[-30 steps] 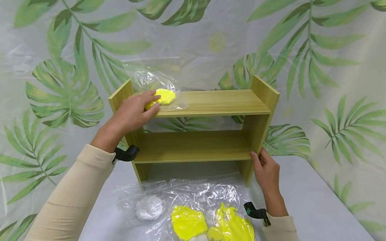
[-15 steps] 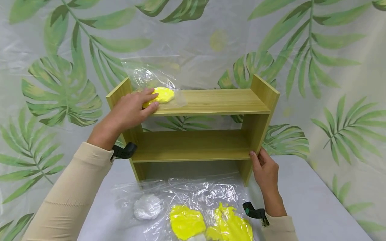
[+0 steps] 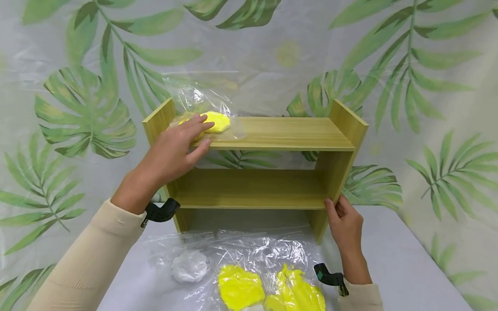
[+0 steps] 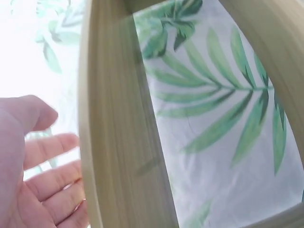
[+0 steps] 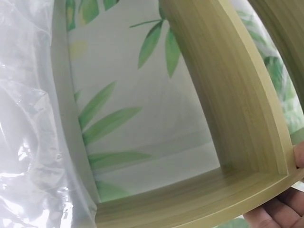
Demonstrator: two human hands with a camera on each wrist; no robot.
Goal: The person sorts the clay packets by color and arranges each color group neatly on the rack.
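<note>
A two-tier wooden shelf [image 3: 256,188] stands upright on the table. On the left end of its top board lies a clear zip bag [image 3: 196,93] with a bright yellow clay-like lump [image 3: 219,122] inside. My left hand [image 3: 175,147] is at that bag, fingers extended over the yellow lump and thumb spread away from it. In the left wrist view the left hand [image 4: 45,185] shows loose fingers beside the board's edge. My right hand [image 3: 346,226] grips the shelf's right side panel low down, thumb on the front edge and fingers behind, as the right wrist view also shows.
In front of the shelf on the white table [image 3: 393,259] lie clear plastic bags holding a white lump [image 3: 190,266], a yellow lump [image 3: 241,287] and a ragged yellow mass [image 3: 297,289]. A leaf-patterned cloth [image 3: 249,52] hangs behind.
My left thumb has moved down and away from the yellow lump, and the left fingers have spread from their hold. The right hand keeps its grip on the shelf.
</note>
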